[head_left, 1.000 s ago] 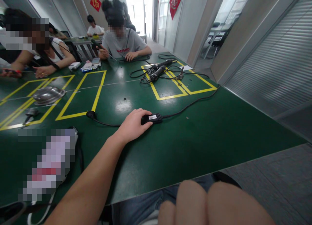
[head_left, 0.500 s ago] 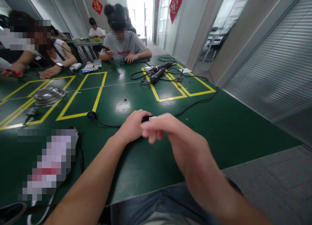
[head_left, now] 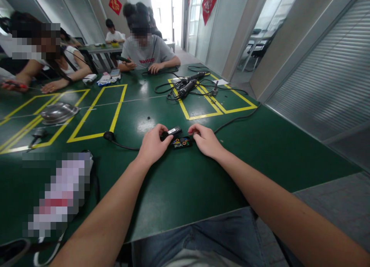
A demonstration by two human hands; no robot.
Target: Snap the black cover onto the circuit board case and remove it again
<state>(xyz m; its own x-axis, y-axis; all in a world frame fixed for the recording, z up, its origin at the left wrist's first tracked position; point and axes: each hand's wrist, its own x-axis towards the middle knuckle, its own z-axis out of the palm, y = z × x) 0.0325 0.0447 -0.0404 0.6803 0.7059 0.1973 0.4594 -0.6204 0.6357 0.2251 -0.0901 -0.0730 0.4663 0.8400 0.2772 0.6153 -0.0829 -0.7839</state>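
Black case in two parts between both hands, long axes running left to right

The base (head_left: 182, 143) lies on the green table (head_left: 202, 188), its circuit board facing up. Its long axis runs across the person's view, the right end angled slightly away. The cover (head_left: 174, 131), with a white label facing up, sits just beyond the base; its long axis also runs left to right, but slants more, its visible end pointing right and away from the person. Whether the two parts touch is unclear.

The left hand (head_left: 153, 145) has its thumb and fingers closed on the left end of the cover. The right hand (head_left: 206, 140) curls its fingers at the right end of the base; whether they grip anything cannot be told. To the left, a cord (head_left: 125, 147) leads to a black plug (head_left: 109, 136); beyond the right hand, a cable (head_left: 237, 120) runs off to the far right
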